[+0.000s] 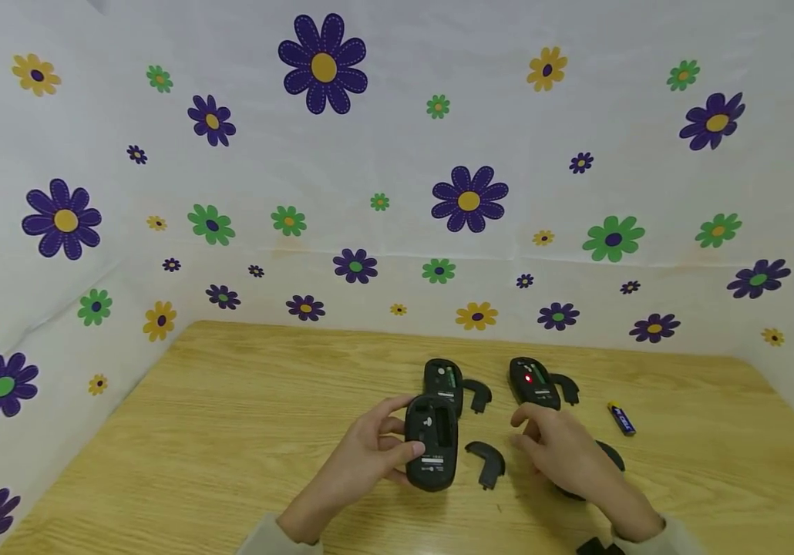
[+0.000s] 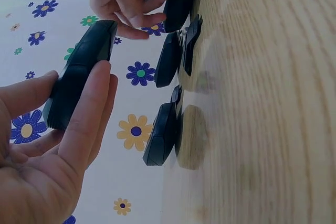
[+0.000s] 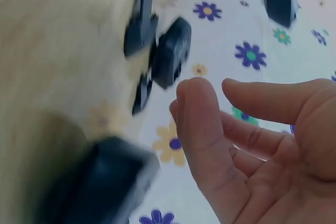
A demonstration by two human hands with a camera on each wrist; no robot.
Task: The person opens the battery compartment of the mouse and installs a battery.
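My left hand [image 1: 369, 451] grips a black computer mouse [image 1: 432, 462] above the table, thumb on its underside, which faces the head camera. The mouse's battery slot shows dark inside. In the left wrist view, the fingers [image 2: 86, 114] lie along the mouse's upper shell. My right hand [image 1: 566, 455] holds nothing; its fingers are loosely bent, with thumb and forefinger apart in the right wrist view. Below it lies another black mouse [image 3: 105, 182], mostly hidden by the hand in the head view. A detached black battery cover [image 1: 489, 462] lies between the hands.
Farther back, two upturned mice, one at left [image 1: 433, 374] and one with a lit red light [image 1: 534, 385], show green batteries inside. Beside them lie detached covers, left [image 1: 478, 393] and right [image 1: 566, 387]. A blue-and-yellow battery [image 1: 621, 418] lies at right. A flowered cloth [image 1: 383, 139] surrounds the wooden table [image 1: 230, 432].
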